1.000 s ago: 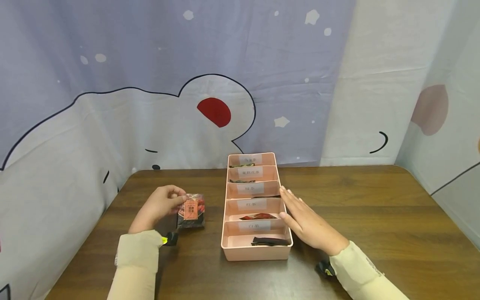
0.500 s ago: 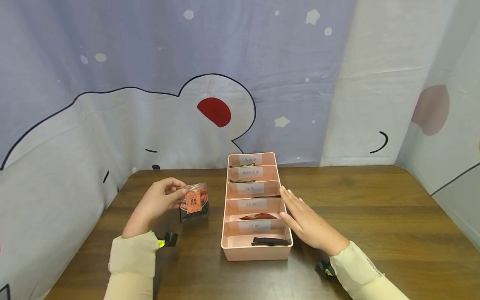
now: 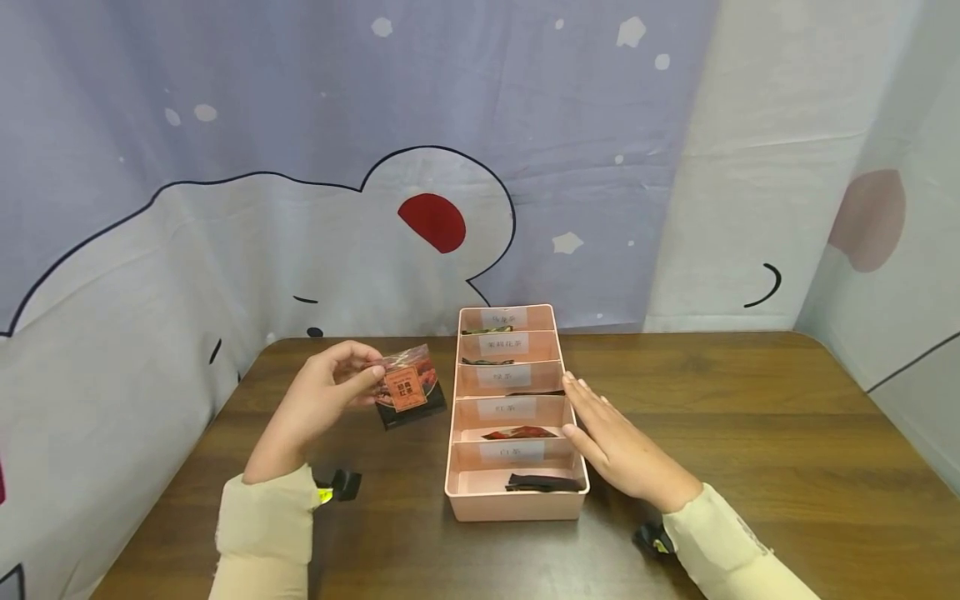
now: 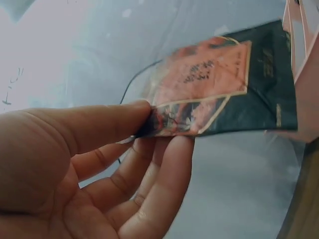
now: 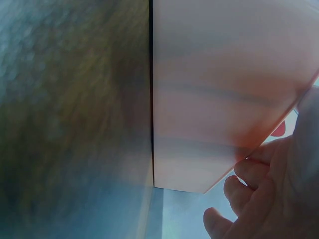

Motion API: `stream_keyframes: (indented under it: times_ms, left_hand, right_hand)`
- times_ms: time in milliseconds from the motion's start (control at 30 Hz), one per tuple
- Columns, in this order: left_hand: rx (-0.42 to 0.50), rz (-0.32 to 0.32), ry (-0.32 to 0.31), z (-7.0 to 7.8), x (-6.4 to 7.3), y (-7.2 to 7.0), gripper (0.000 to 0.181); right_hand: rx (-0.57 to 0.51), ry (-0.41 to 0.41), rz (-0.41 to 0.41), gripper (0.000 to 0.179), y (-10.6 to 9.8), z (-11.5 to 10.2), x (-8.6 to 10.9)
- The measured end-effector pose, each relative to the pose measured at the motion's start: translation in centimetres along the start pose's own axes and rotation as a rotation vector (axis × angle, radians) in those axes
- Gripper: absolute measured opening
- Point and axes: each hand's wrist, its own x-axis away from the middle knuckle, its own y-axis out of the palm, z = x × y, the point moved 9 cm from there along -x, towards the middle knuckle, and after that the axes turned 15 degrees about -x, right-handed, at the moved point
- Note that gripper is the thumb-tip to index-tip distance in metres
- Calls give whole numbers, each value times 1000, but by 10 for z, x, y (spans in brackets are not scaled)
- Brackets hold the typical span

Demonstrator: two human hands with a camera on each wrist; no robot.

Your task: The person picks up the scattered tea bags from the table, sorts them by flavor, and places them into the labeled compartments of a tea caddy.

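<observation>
My left hand (image 3: pixel 322 396) pinches a tea bag packet (image 3: pixel 408 392) by its clear upper corner, left of a pink divided box (image 3: pixel 513 507). The packet is black and red with an orange label bearing Chinese characters. In the left wrist view, thumb and fingertips grip one end of the packet (image 4: pixel 269 74), its dark end pointing towards the box. My right hand (image 3: pixel 626 450) rests against the box's right rim with fingers straight. Viewed from the right wrist, the fingertips lie right at the rim above the box's side wall (image 5: pixel 209 114).
Each compartment has a white label on its back wall. A red packet (image 3: pixel 519 432) lies in the second from the front, and black packets (image 3: pixel 543 483) in the front one. Darker packets (image 3: pixel 487 362) show farther back. A printed curtain (image 3: pixel 315 250) hangs behind the wooden table (image 3: pixel 750 433).
The left hand has raised the packet off the table and carried it rightward towards the box, tilting it. My right hand keeps its place at the rim.
</observation>
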Motion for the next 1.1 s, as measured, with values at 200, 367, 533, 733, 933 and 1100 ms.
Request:
stream_keyframes:
  times_ms: [200, 367, 533, 733, 933, 1100]
  left_hand:
    - [53, -4, 72, 19, 3, 12, 21]
    - [84, 0, 102, 30, 3, 25, 19]
    - [99, 1, 169, 44, 2, 40, 15]
    - [59, 15, 242, 57, 3, 60, 11]
    - [2, 65, 311, 68, 5, 73, 9]
    - [-55, 97, 353, 73, 5, 82, 8]
  right_hand:
    - [-4, -6, 2, 64, 0, 0, 0]
    - [-4, -6, 4, 64, 1, 0, 0]
    - [1, 1, 5, 64, 1, 1, 0]
    - [3, -2, -1, 64, 0, 0, 0]
    - [6, -1, -2, 64, 0, -1, 0]
    - [6, -2, -2, 64, 0, -1, 0]
